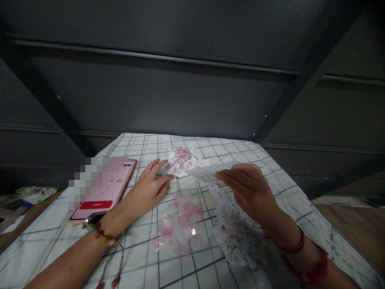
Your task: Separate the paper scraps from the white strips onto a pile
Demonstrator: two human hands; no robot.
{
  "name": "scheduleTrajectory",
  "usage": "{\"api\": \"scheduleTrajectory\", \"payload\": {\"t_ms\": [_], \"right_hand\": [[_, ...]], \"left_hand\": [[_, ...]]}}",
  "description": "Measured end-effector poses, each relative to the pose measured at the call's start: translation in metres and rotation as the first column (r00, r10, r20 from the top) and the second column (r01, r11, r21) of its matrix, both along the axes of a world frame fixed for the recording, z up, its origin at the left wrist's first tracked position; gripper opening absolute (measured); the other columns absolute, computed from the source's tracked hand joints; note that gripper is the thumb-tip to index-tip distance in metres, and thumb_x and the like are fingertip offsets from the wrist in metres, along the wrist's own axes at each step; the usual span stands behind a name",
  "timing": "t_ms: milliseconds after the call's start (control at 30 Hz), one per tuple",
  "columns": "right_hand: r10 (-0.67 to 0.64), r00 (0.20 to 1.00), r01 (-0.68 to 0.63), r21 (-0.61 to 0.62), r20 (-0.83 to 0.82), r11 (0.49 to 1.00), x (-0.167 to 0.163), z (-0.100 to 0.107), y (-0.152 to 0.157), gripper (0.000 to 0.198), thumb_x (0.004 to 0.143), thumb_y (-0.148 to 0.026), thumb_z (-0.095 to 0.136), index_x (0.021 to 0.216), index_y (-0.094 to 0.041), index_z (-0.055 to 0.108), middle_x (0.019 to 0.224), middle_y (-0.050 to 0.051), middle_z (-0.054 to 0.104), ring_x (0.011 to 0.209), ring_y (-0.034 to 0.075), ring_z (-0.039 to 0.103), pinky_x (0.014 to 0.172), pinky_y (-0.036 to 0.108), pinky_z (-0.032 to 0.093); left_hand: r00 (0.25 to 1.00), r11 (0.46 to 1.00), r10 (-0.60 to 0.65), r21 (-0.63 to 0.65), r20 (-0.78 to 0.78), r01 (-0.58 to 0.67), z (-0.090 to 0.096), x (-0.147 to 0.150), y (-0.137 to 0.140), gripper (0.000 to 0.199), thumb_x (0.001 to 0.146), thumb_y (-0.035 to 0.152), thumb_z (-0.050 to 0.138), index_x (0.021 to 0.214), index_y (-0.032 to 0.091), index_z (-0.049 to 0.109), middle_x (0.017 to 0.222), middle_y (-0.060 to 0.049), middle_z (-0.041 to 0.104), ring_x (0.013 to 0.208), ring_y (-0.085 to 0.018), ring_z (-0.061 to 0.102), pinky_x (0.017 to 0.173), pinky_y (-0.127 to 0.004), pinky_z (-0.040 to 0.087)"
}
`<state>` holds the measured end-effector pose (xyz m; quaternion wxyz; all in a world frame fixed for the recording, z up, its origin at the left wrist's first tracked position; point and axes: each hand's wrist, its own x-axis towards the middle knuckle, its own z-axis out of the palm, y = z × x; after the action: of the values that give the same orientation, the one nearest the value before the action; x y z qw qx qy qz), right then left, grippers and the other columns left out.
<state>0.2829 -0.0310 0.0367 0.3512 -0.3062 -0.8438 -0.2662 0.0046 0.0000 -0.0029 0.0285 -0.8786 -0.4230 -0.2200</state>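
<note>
My right hand (251, 190) pinches a thin, flat white piece (201, 171) with slits along its lower edge; whether it is paper or plastic I cannot tell. Its far end reaches over the near right edge of a pile of white and pink paper scraps (182, 158). At that pile's left side rests my left hand (153, 182), fingers apart and holding nothing, with the fingertips at the scraps. Nearer me lie clear and pink film bits (182, 224). A larger heap of white scraps (237, 237) spreads below my right hand, which partly hides it.
A phone (102, 188) with a lit screen lies left of my left wrist. Under everything is a white checked cloth (138, 257). A dark panelled wall (168, 96) stands at the table's far edge. Wooden floor (349, 228) shows at the right.
</note>
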Motion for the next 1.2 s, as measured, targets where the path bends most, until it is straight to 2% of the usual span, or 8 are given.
{"api": "scheduleTrajectory", "payload": {"t_ms": [200, 433, 567, 700, 800, 1033, 1200], "right_hand": [[0.021, 0.997, -0.019, -0.031, 0.073, 0.999, -0.0029, -0.0026, 0.0021, 0.035, 0.079, 0.004, 0.043, 0.096, -0.019, 0.064, 0.083, 0.002, 0.07, 0.085, 0.016, 0.056, 0.075, 0.031, 0.043], [0.057, 0.998, -0.057, -0.029, 0.003, 0.998, -0.0045, 0.0003, -0.0012, 0.032, 0.08, 0.004, 0.043, 0.093, -0.019, 0.063, 0.081, 0.001, 0.071, 0.083, 0.016, 0.056, 0.075, 0.03, 0.044], [0.045, 0.998, -0.045, -0.014, 0.035, 0.999, -0.0074, 0.0006, 0.0005, 0.031, 0.081, 0.002, 0.044, 0.094, -0.018, 0.063, 0.081, 0.001, 0.071, 0.082, 0.016, 0.057, 0.075, 0.03, 0.044], [0.138, 0.989, -0.133, -0.085, 0.047, 0.987, -0.0071, 0.0031, -0.0011, 0.028, 0.082, 0.002, 0.044, 0.091, -0.017, 0.063, 0.079, 0.001, 0.071, 0.078, 0.015, 0.055, 0.07, 0.029, 0.043], [0.191, 0.981, -0.188, -0.092, 0.028, 0.978, -0.0049, 0.0059, -0.0045, 0.028, 0.082, 0.003, 0.043, 0.09, -0.016, 0.062, 0.079, 0.002, 0.07, 0.077, 0.015, 0.054, 0.068, 0.029, 0.043], [0.094, 0.994, -0.094, -0.001, 0.063, 0.996, -0.0094, 0.004, -0.0035, 0.029, 0.082, 0.004, 0.041, 0.093, -0.014, 0.062, 0.08, 0.003, 0.071, 0.081, 0.017, 0.055, 0.071, 0.031, 0.044], [0.171, 0.983, -0.165, -0.085, 0.063, 0.983, -0.0044, 0.0055, -0.0055, 0.031, 0.08, 0.004, 0.04, 0.092, -0.017, 0.06, 0.078, 0.001, 0.069, 0.077, 0.015, 0.055, 0.068, 0.03, 0.045]], "left_hand": [[0.999, 0.999, 0.029, 0.016, 0.023, -0.029, 0.0002, -0.0013, 0.0027, 0.028, 0.09, 0.023, 0.042, 0.104, 0.021, 0.065, 0.132, -0.011, 0.043, 0.128, -0.032, 0.033, 0.104, -0.057, 0.037], [0.994, 0.993, 0.108, 0.043, -0.008, -0.107, 0.0041, -0.0015, 0.0013, 0.029, 0.09, 0.023, 0.04, 0.099, 0.018, 0.066, 0.131, -0.015, 0.044, 0.125, -0.035, 0.037, 0.1, -0.058, 0.039], [0.985, 0.984, 0.166, 0.076, -0.037, -0.163, 0.0032, -0.0029, 0.0016, 0.027, 0.089, 0.023, 0.042, 0.099, 0.019, 0.067, 0.131, -0.014, 0.045, 0.124, -0.035, 0.039, 0.099, -0.059, 0.039], [0.979, 0.976, 0.203, 0.086, -0.022, -0.201, 0.0004, -0.0045, 0.0025, 0.027, 0.088, 0.021, 0.043, 0.101, 0.02, 0.066, 0.131, -0.012, 0.047, 0.122, -0.032, 0.042, 0.101, -0.057, 0.039], [0.971, 0.968, 0.238, 0.085, -0.028, -0.235, -0.0012, -0.0053, 0.0027, 0.027, 0.088, 0.022, 0.043, 0.101, 0.019, 0.067, 0.131, -0.013, 0.048, 0.121, -0.033, 0.043, 0.101, -0.059, 0.037], [0.943, 0.944, 0.325, 0.091, -0.073, -0.318, -0.0022, -0.0071, 0.0039, 0.031, 0.087, 0.019, 0.041, 0.1, 0.013, 0.068, 0.129, -0.018, 0.051, 0.124, -0.034, 0.042, 0.104, -0.053, 0.037], [0.932, 0.937, 0.348, 0.085, -0.104, -0.34, -0.0016, -0.0065, 0.0033, 0.031, 0.086, 0.018, 0.042, 0.101, 0.012, 0.068, 0.129, -0.019, 0.051, 0.124, -0.034, 0.043, 0.104, -0.052, 0.037]]}}
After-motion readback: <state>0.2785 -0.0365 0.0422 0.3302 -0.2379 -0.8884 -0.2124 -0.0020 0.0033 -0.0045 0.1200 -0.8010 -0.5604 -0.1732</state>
